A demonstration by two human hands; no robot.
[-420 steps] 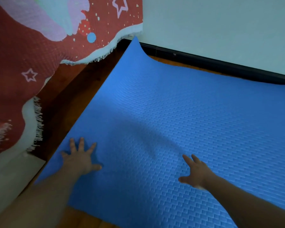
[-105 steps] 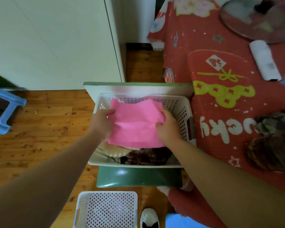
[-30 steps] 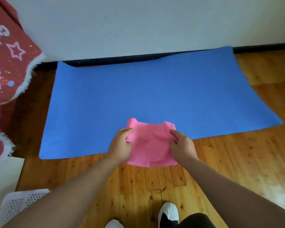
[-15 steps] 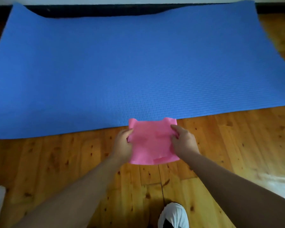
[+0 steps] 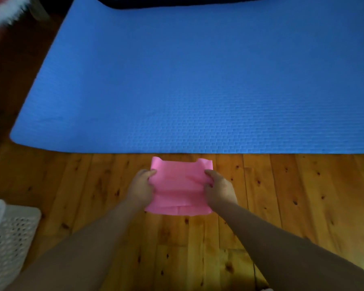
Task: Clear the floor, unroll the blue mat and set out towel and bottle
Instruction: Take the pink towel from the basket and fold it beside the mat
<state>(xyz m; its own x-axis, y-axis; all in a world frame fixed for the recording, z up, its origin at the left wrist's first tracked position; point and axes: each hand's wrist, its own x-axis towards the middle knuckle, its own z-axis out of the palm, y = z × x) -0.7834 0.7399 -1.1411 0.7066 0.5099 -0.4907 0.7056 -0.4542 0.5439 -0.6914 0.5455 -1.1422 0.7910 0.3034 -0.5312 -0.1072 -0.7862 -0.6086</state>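
Observation:
The blue mat (image 5: 198, 80) lies unrolled and flat across the wooden floor, filling the upper half of the view. A folded pink towel (image 5: 180, 185) is over the floorboards just in front of the mat's near edge. My left hand (image 5: 140, 187) grips the towel's left side and my right hand (image 5: 219, 189) grips its right side, thumbs on top. I cannot tell whether the towel touches the floor. No bottle is in view.
A white perforated basket (image 5: 6, 234) stands at the lower left on the wooden floor (image 5: 303, 196). A red bedcover with a white fringe (image 5: 2, 13) hangs in at the top left. A dark skirting strip (image 5: 177, 1) runs along the mat's far edge.
I have leaned down toward the floor; the towel, held in both hands the whole time, now sits lower, in front of the mat's near edge. The basket has come into view at the left.

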